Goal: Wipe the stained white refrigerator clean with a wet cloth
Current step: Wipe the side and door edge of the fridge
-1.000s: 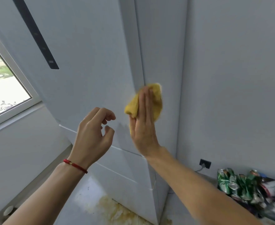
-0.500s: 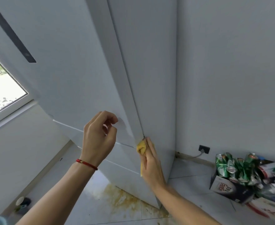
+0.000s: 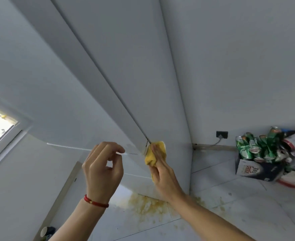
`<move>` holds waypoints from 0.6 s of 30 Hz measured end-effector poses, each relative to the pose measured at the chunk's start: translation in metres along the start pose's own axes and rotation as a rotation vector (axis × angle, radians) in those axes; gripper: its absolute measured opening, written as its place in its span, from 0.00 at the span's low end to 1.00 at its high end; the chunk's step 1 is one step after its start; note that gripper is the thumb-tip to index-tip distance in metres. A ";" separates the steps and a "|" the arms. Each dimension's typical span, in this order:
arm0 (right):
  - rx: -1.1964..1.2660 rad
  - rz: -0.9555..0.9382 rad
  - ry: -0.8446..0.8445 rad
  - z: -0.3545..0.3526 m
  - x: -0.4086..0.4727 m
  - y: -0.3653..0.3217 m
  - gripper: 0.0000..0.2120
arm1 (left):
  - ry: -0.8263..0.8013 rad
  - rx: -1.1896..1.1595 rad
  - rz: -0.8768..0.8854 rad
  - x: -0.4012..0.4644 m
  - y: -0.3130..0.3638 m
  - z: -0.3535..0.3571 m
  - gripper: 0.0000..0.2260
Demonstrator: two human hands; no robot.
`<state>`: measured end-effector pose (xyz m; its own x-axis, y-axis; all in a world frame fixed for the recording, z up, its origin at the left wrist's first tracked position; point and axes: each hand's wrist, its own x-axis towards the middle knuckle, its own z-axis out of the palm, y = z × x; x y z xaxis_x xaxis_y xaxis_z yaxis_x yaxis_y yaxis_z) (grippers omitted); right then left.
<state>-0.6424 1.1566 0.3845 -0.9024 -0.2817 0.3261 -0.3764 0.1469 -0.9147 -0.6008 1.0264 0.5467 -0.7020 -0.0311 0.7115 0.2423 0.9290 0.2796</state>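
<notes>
Mid-wipe: right hand (image 3: pixel 162 168), fingers straight, pressed the yellow cloth (image 3: pixel 155 154) flat vs. the fridge (image 3: pixel 125 80) corner edge at frame centre, left hand (image 3: pixel 102 168) hovering loosely curled w/ nothing held; next prob. needs firm strokes further down that edge.

The right hand (image 3: pixel 162 173) hides much of the yellow cloth (image 3: pixel 151 156).
</notes>
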 end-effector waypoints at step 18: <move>0.042 0.245 0.286 0.096 -0.025 0.098 0.34 | -0.510 0.137 1.041 -0.007 -0.078 0.055 0.10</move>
<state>-0.6371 1.0871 0.2636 -0.9889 0.0340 0.1443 -0.1385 0.1367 -0.9809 -0.6523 0.9741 0.4844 -0.4020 0.8922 0.2060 0.8070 0.4515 -0.3805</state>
